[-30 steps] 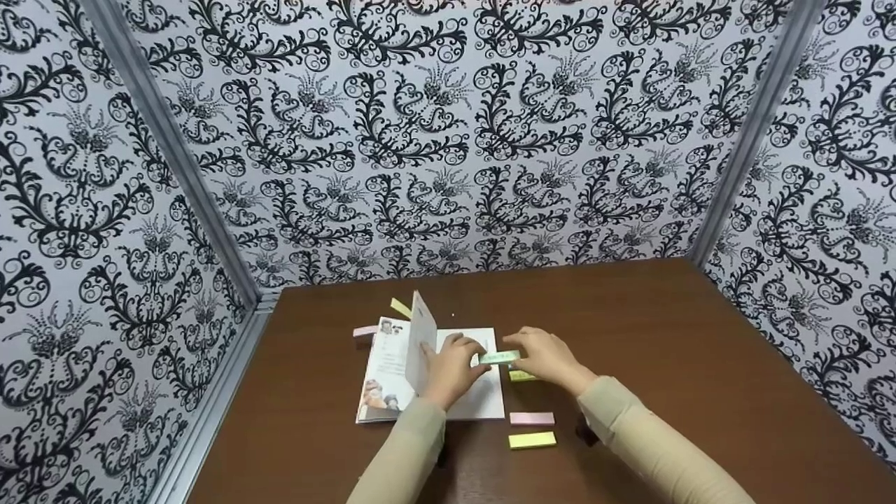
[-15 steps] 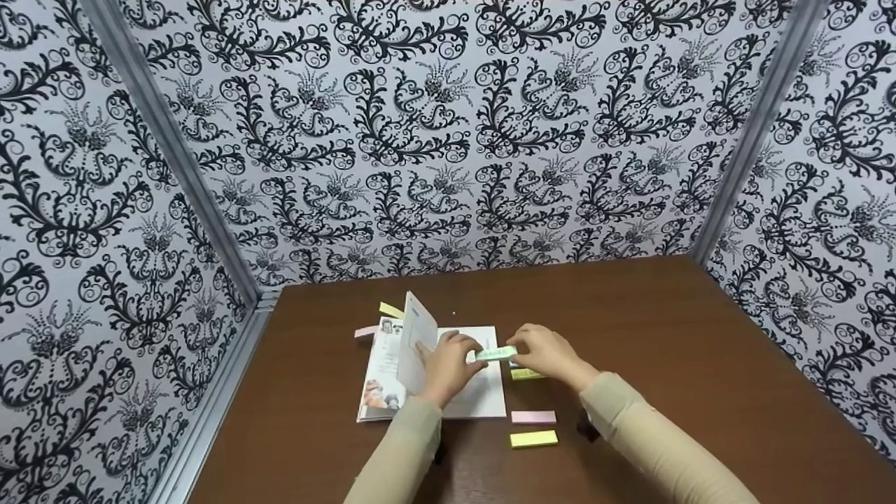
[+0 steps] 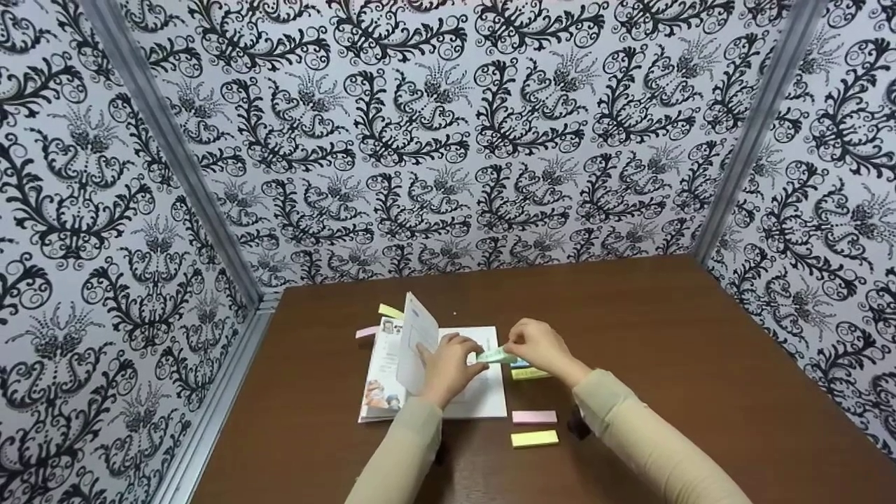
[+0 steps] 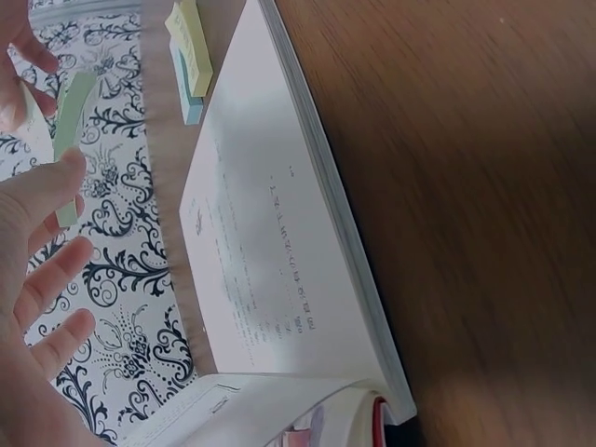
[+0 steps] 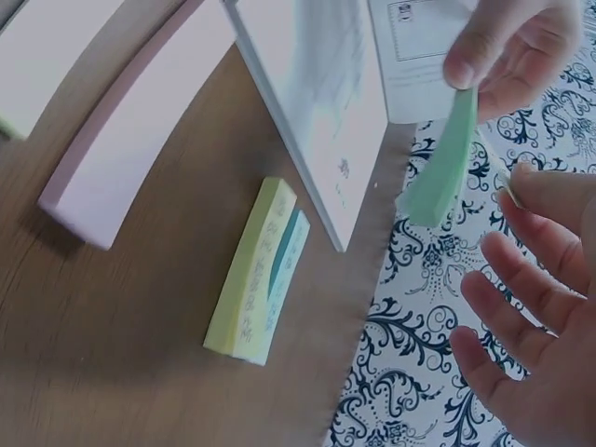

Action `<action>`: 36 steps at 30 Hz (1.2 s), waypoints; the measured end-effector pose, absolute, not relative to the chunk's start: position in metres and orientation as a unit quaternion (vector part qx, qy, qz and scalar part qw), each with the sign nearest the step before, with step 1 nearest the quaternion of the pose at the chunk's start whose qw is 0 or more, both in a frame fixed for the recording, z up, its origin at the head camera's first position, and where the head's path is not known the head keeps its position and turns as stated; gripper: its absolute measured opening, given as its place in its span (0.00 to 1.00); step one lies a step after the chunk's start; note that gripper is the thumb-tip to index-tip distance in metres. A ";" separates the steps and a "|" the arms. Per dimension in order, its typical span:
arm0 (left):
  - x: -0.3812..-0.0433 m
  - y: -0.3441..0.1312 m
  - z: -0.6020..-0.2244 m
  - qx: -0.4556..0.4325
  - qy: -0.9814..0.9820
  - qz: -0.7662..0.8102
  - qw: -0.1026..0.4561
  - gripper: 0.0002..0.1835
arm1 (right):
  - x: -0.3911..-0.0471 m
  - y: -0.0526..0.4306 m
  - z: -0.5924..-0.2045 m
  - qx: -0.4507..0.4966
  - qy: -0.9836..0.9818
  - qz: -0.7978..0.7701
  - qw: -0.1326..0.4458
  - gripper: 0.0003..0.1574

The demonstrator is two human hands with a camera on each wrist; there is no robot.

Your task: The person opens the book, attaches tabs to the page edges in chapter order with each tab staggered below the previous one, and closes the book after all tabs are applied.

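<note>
Pad of green sticky notes (image 5: 447,172) hangs over the open book's (image 3: 483,404) three-o'clock edge, long axis nearly nine-to-three; left hand (image 3: 449,365) pinches its nine-o'clock end, right hand (image 3: 542,348), just as near, pinches a pale strip (image 4: 37,130) at three. Yellow pad (image 3: 530,374) lies toward four.

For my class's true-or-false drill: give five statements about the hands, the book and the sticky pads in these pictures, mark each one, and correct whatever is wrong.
1. The left hand pinches the green pad. True.
2. The pink pad lies on the table, farther from the person than the nearest yellow pad. True.
3. The right hand holds the pink pad. False: it pinches a pale strip by the green pad.
4. A pink tab and a yellow tab stick out past the edges of the book. True.
5. The book is closed. False: it lies open, with a page raised.
</note>
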State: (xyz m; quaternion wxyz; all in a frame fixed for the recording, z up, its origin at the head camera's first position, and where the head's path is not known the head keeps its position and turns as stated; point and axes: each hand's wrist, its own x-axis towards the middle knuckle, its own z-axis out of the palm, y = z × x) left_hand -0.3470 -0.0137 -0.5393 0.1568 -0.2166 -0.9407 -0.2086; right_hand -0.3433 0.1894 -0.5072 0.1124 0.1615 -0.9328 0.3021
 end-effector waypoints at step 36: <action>-0.357 -0.012 -0.539 -0.181 -0.954 -0.197 0.137 0.12 | -0.343 0.179 -0.494 0.187 -0.925 0.312 0.113 0.07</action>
